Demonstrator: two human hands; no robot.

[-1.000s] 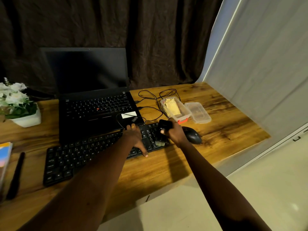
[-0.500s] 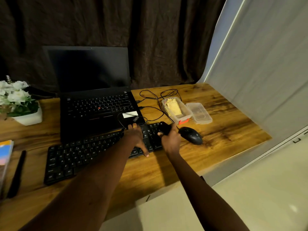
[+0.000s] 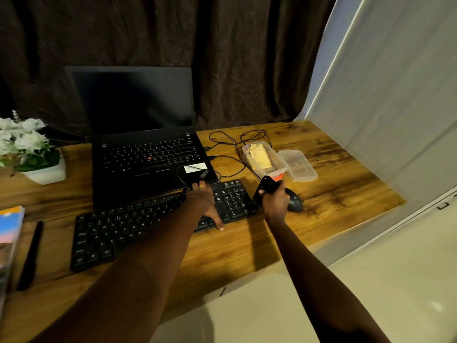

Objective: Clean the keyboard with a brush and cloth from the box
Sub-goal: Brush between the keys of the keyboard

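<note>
A black keyboard (image 3: 123, 229) lies slanted on the wooden desk (image 3: 333, 189). My left hand (image 3: 205, 201) rests spread on its right part, thumb at the front edge. My right hand (image 3: 274, 199) is closed on a black brush (image 3: 265, 188) just off the keyboard's right end. Its bristles are hidden. A clear plastic box (image 3: 274, 167) behind holds a folded yellow cloth (image 3: 259, 157).
The box's clear lid (image 3: 298, 164) lies beside it. A black mouse (image 3: 294, 201) sits right of my right hand, cables behind. An open laptop (image 3: 148, 154) stands behind the keyboard. A white flower pot (image 3: 47, 173), a book (image 3: 8, 233) and a black pen (image 3: 31, 256) are at left.
My right hand has drawn the brush rightwards off the keyboard's number pad to just past its right end. My left hand has stayed on the keys.
</note>
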